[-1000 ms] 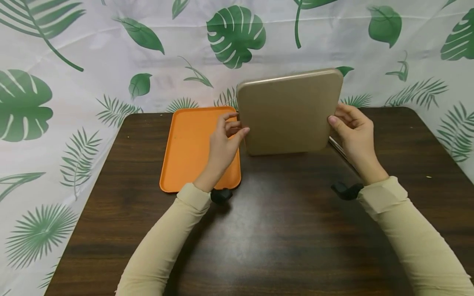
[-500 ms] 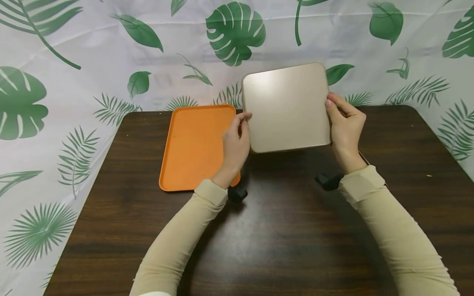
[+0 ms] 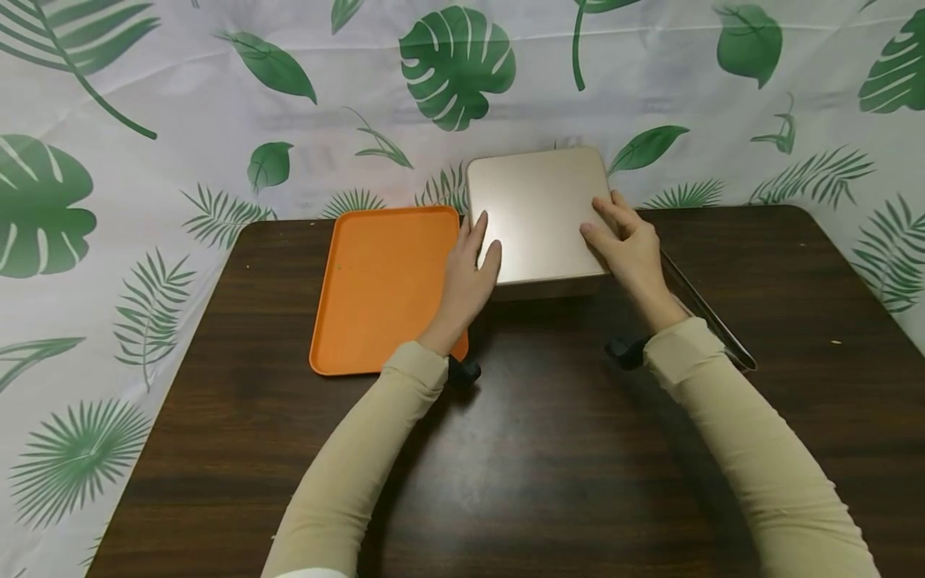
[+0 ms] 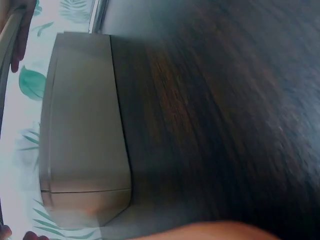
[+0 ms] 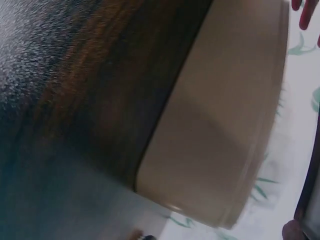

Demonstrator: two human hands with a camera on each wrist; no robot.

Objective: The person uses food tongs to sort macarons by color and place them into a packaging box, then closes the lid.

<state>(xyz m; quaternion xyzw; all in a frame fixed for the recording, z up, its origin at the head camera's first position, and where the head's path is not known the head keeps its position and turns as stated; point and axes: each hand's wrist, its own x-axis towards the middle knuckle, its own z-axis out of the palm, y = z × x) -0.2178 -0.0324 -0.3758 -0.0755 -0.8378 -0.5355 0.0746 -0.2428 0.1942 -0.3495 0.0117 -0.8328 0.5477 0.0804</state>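
A square champagne-coloured metal lid (image 3: 538,217) is between my hands at the back of the table. My left hand (image 3: 466,277) touches its left edge with fingers straight and spread, the thumb over the lid. On the right edge, my right hand (image 3: 632,249) holds the lid with bent fingers and thumb. Below it stands a matching metal tin (image 4: 85,120), seen from the side in the left wrist view, a gap of backdrop between the two. In the right wrist view, my right thumb (image 5: 292,230) meets the lid's dark edge (image 5: 309,175).
An orange tray (image 3: 376,305) lies on the dark wood table (image 3: 535,466), left of the lid. Partly behind my right forearm lies a flat, dark, shiny-edged thing (image 3: 704,309). A leaf-patterned cloth (image 3: 347,104) hangs at the back.
The lid, steeply tilted up before, has come down and tipped flatter, moving a little left. My right hand has shifted left with it. My left fingers have straightened from a pinch on its edge.
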